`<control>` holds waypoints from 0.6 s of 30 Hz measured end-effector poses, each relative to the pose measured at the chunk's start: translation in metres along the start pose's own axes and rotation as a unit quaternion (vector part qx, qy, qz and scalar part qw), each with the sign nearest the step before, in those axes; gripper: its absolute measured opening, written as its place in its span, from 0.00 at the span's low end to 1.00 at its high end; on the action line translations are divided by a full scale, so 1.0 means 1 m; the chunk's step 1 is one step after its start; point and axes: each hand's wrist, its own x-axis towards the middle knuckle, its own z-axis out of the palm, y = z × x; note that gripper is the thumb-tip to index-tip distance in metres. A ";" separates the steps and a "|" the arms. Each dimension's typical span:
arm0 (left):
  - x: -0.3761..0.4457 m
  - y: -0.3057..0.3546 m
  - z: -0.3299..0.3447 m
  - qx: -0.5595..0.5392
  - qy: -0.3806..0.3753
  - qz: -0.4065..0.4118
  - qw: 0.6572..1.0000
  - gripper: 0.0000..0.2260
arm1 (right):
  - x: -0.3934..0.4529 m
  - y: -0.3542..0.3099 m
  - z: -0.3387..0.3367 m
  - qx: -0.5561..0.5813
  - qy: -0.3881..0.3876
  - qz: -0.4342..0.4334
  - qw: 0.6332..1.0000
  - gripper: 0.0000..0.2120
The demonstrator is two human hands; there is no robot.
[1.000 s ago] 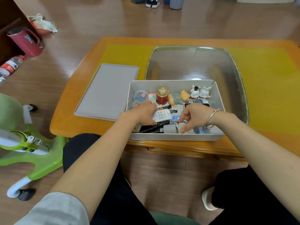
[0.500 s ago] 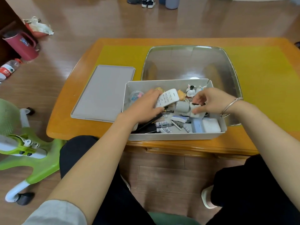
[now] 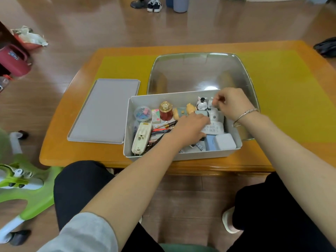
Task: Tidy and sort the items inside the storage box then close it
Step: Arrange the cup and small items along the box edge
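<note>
From the head view I see the open grey storage box (image 3: 181,153) at the centre of the frame, sitting at the near edge of the wooden table (image 3: 60,142). Its flat grey lid (image 3: 104,110) lies on the table just left of it, touching or nearly touching the box's left wall.

My left hand (image 3: 189,129) reaches into the middle of the box, fingers curled around a white remote control (image 3: 213,128) whose button face pokes out to the right of the knuckles. My right hand (image 3: 231,104) is at the box's far right corner, with fingertips pinched together over a small white rabbit figurine (image 3: 211,104); I cannot tell whether it actually holds anything (the thumb hides the contact). A silver bangle (image 3: 244,116) circles that wrist.

Along the far wall of the box, from left to right, stand a clear tub of coloured clips (image 3: 142,113), a red jar with a gold cap (image 3: 165,110), a yellow bear toy (image 3: 184,111) and a black-and-white figurine (image 3: 201,103). A second white remote (image 3: 141,137) lies back-up at the left side, with pens (image 3: 163,127) between it and my left hand. A pale blue case (image 3: 224,141) fills the near right corner.

Behind the box, in the upper centre of the frame, a large clear plastic bin (image 3: 200,73) rests on a yellow mat (image 3: 283,99).
</note>
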 end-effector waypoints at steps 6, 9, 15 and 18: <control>0.005 0.008 0.009 0.042 0.040 -0.001 0.998 0.20 | -0.007 0.003 0.008 -0.095 -0.033 -0.010 0.995 0.07; -0.002 0.006 0.010 0.067 0.031 0.013 0.997 0.21 | -0.010 0.001 0.011 -0.114 -0.051 -0.008 0.992 0.07; -0.038 -0.015 -0.006 -0.007 0.107 -0.073 0.992 0.19 | -0.015 -0.011 0.017 -0.085 -0.051 -0.067 0.993 0.08; -0.067 -0.045 -0.016 -0.051 0.142 -0.157 0.976 0.19 | -0.018 -0.025 0.028 -0.054 -0.137 -0.108 0.983 0.09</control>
